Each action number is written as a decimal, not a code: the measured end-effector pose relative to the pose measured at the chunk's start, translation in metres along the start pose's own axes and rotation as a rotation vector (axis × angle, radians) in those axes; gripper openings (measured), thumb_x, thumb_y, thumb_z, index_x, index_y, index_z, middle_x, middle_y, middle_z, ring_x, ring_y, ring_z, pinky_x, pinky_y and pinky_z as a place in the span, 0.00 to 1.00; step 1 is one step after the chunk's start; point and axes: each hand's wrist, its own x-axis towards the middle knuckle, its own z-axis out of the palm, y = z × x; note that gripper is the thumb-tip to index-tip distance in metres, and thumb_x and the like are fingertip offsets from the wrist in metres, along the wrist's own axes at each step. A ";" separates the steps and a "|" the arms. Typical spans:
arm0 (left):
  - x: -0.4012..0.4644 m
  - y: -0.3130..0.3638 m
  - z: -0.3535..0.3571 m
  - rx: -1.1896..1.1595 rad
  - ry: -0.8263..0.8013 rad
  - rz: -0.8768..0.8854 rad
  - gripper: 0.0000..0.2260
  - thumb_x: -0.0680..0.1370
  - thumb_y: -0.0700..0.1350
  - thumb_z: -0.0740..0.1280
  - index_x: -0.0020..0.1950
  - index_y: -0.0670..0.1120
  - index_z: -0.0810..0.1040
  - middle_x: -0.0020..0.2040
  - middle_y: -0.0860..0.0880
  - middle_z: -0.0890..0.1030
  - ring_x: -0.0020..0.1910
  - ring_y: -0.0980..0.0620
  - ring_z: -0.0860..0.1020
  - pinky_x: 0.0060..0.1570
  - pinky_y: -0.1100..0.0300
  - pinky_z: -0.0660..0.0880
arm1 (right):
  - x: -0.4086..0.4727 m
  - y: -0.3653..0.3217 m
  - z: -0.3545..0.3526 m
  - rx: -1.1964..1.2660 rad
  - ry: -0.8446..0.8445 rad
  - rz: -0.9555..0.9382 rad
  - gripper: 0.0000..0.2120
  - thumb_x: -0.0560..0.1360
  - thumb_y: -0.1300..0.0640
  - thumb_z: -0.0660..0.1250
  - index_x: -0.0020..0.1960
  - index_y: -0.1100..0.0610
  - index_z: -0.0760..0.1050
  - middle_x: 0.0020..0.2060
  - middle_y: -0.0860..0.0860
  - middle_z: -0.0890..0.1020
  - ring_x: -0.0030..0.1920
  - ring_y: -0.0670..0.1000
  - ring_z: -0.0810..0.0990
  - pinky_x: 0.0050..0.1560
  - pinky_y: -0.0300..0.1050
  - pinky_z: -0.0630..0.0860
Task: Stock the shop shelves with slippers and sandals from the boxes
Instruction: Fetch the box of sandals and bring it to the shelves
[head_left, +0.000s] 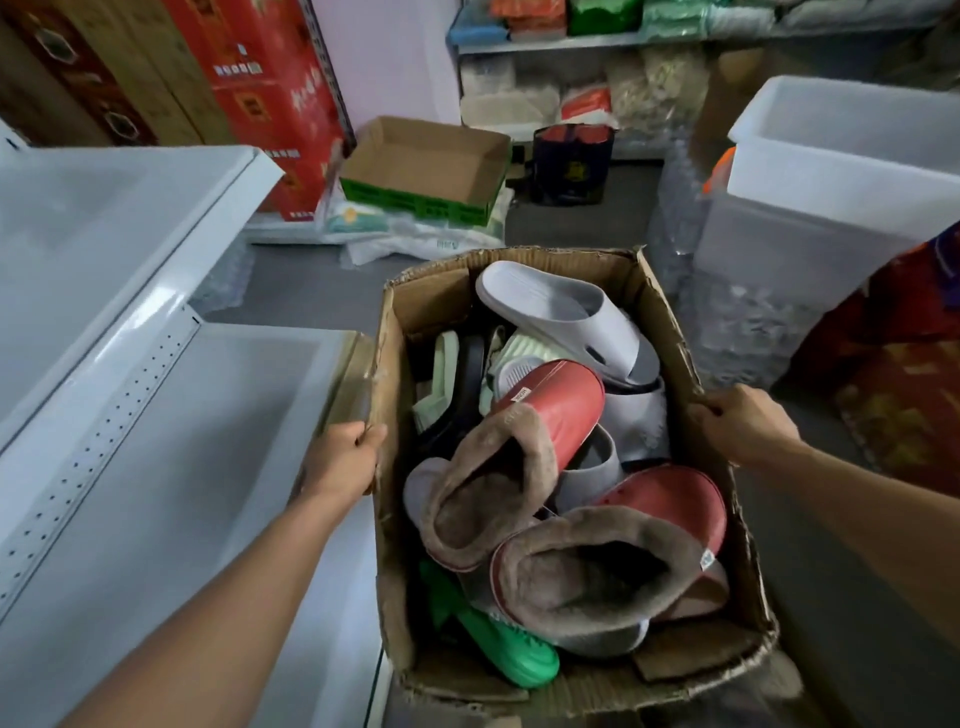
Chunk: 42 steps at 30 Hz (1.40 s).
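A worn cardboard box (670, 312) sits in front of me, full of slippers and sandals. On top lie two red fur-lined slippers (550, 410) (670, 504), a grey slide (566, 312) at the far end, and a green sandal (514, 654) near the front corner. My left hand (345, 457) grips the box's left wall. My right hand (743, 426) grips its right wall. White metal shop shelves (171, 395) stand right beside the box on the left, bare of goods.
A white plastic bin (826, 197) stands to the right, with patterned red fabric (904, 374) beside it. An open cardboard tray (431, 166), a dark bag (571, 161) and red cartons (270, 88) sit farther back. Stocked shelves (597, 62) line the rear wall.
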 end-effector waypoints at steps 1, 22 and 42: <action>0.021 0.004 0.009 -0.007 -0.015 -0.011 0.20 0.80 0.51 0.64 0.31 0.44 0.67 0.27 0.46 0.71 0.28 0.46 0.73 0.33 0.56 0.72 | 0.021 -0.005 0.004 0.000 -0.001 0.005 0.15 0.77 0.51 0.64 0.32 0.51 0.70 0.38 0.57 0.78 0.40 0.59 0.76 0.38 0.45 0.69; 0.360 -0.064 0.305 0.151 -0.062 -0.072 0.18 0.82 0.49 0.61 0.34 0.42 0.70 0.37 0.37 0.77 0.42 0.36 0.77 0.39 0.52 0.67 | 0.388 0.013 0.247 -0.071 -0.055 0.173 0.14 0.76 0.48 0.61 0.44 0.56 0.79 0.43 0.59 0.81 0.42 0.61 0.78 0.39 0.46 0.73; 0.408 -0.156 0.465 0.102 -0.178 -0.260 0.17 0.82 0.50 0.59 0.38 0.44 0.74 0.43 0.39 0.80 0.45 0.37 0.78 0.44 0.53 0.71 | 0.487 0.067 0.421 -0.216 -0.181 0.225 0.13 0.78 0.49 0.57 0.50 0.54 0.79 0.45 0.57 0.78 0.45 0.60 0.77 0.45 0.48 0.73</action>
